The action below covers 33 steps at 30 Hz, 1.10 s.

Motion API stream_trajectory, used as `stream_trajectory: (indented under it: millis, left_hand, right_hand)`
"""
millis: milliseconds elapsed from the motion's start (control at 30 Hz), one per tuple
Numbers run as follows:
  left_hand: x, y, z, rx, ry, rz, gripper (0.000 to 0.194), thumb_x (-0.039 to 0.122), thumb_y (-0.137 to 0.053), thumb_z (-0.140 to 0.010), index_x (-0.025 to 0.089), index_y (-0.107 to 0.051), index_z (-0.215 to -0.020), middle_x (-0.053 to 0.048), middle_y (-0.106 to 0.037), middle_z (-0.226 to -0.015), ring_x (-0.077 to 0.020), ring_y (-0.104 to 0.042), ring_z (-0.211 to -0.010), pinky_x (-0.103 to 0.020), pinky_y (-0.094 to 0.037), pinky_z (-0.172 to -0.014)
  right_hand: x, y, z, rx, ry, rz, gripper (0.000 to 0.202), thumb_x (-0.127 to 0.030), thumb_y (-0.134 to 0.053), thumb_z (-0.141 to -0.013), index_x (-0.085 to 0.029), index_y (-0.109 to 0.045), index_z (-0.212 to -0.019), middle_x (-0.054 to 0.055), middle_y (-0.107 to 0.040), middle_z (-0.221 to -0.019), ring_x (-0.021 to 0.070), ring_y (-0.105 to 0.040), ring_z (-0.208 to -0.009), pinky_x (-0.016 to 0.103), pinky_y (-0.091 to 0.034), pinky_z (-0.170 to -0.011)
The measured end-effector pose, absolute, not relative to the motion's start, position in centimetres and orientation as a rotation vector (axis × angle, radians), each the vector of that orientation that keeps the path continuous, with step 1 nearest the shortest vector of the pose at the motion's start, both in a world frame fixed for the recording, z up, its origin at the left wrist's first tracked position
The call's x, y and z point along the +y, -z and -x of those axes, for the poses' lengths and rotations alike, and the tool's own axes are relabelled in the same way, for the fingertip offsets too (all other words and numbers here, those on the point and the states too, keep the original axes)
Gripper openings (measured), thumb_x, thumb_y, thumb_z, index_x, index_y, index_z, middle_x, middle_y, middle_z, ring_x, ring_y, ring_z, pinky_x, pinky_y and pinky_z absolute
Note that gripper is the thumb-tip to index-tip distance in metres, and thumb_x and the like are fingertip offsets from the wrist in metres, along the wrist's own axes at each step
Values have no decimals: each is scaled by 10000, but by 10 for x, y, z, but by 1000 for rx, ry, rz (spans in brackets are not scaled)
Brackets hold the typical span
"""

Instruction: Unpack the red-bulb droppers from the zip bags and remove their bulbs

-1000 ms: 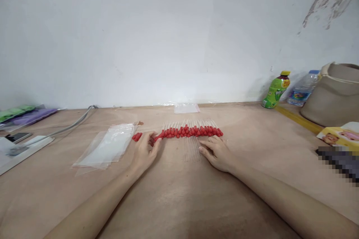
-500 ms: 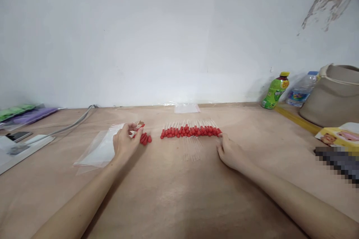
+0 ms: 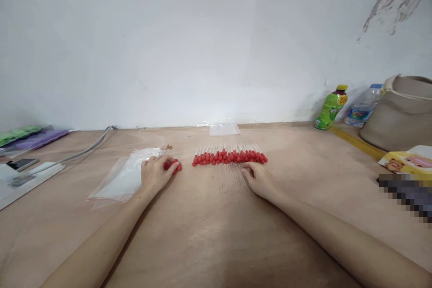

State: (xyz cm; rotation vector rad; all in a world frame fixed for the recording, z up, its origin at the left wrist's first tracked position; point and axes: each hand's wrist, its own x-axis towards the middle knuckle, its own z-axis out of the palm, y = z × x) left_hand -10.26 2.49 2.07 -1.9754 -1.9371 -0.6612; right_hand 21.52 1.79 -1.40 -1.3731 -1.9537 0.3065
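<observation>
A row of red rubber caps [image 3: 229, 157], fitted on thin clear tubes that point to the wall, lies across the middle of the table. Just below it are several loose thin clear tubes [image 3: 229, 180]. My right hand [image 3: 259, 179] is closed in a pinch at the right edge of these tubes; its fingertips partly hide what they grip. On the left, my left hand [image 3: 155, 172] curls its fingers over a small pile of loose red caps [image 3: 178, 166], with its thumb against them. The hand covers part of that pile.
Clear plastic bags [image 3: 118, 180] lie left of my left hand, and a small bag [image 3: 224, 130] lies by the wall. A grey cable [image 3: 89, 147] runs at left. To the right stand a green bottle [image 3: 330, 108], a water bottle [image 3: 362, 108], a grey bucket [image 3: 394, 119] and a yellow packet [image 3: 408, 165].
My right hand has moved left from the right end of the row to the loose tubes. My left hand has lowered onto the loose red caps.
</observation>
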Motion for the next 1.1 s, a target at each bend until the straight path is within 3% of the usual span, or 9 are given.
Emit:
stream_trajectory:
  millis: [233,567,700,900,1100]
  left_hand:
    - [22,-22,102,-1907,644,1992,282,491,-468,-778,262,-632,-775,-5,-669,-792,-234,-528,-787,-350,-301,-708]
    - [5,-21,78,-1590,713,2021,201,372,-484,-811,228,-621,-783,-38,-631,-828,-222,-508,-809,-355,-311,-724]
    - [5,-20,65,-1479,702,2193,188,353,-489,-812,221,-604,-881,-47,-610,-888,-230,-514,-865,-365,-345,-756]
    - [31,-10,55,-1511,893,2360,200,280,-459,-833,193,-551,-988,-70,-562,-971,-201,-547,-873,-315,-433,-759]
    - [41,-4,49,-1590,1008,2399,153,256,-487,-818,182,-572,-922,-62,-590,-928,-202,-573,-844,-316,-461,-729]
  right_hand:
    - [26,25,-221,-1961,-343,1289,253,-139,-400,-808,-159,-618,-933,78,-652,-961,191,-592,-894,345,-455,-794]
    - [16,25,-227,-1906,-461,1231,221,-219,-476,-795,-158,-574,-984,82,-634,-916,181,-590,-845,325,-488,-720]
    - [8,20,-239,-2027,-511,1142,423,-342,-565,-759,-174,-493,-1140,101,-592,-1036,212,-554,-977,385,-455,-829]
    - [1,9,-255,-2252,-590,1105,804,-505,-695,-579,-197,-408,-1265,122,-470,-1225,260,-450,-1124,417,-404,-919]
    - [9,11,-251,-2270,-586,1117,706,-482,-653,-653,-204,-421,-1259,117,-454,-1238,247,-423,-1141,425,-375,-947]
